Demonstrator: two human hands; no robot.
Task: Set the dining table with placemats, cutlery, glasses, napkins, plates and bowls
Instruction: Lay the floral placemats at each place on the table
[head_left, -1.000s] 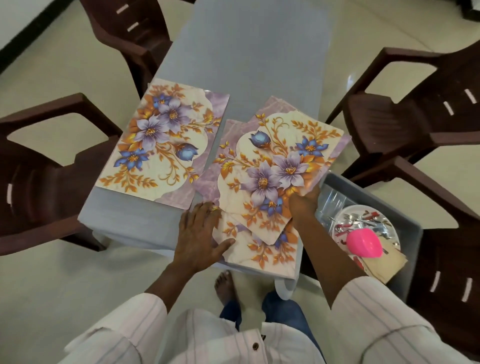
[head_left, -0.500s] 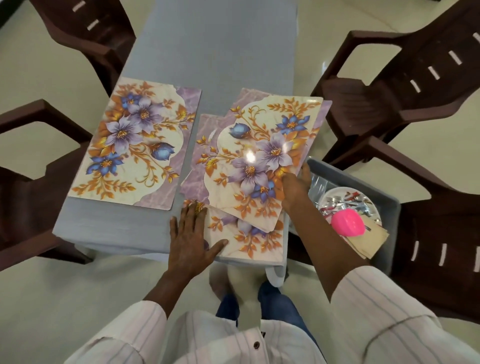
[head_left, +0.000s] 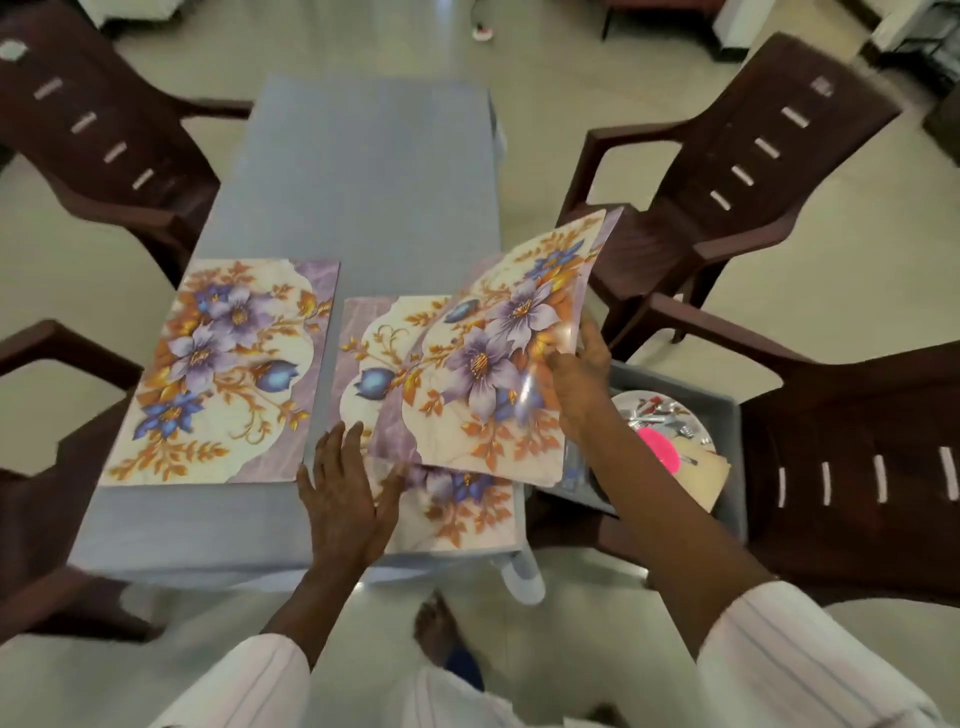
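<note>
Top placemat (head_left: 498, 364): tilted above the table (head_left: 363, 182), right side, its edge pinched by right hand (head_left: 579, 384). Placemat beneath (head_left: 457, 514): flat on table, left hand (head_left: 343, 499) pressing it, fingers spread.

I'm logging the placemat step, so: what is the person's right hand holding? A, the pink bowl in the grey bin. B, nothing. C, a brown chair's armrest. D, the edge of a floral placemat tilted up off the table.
D: the right hand grips the right edge of the purple-and-orange floral placemat, which tilts up above the grey table, while the left hand presses flat on the lower floral placemat.
</note>
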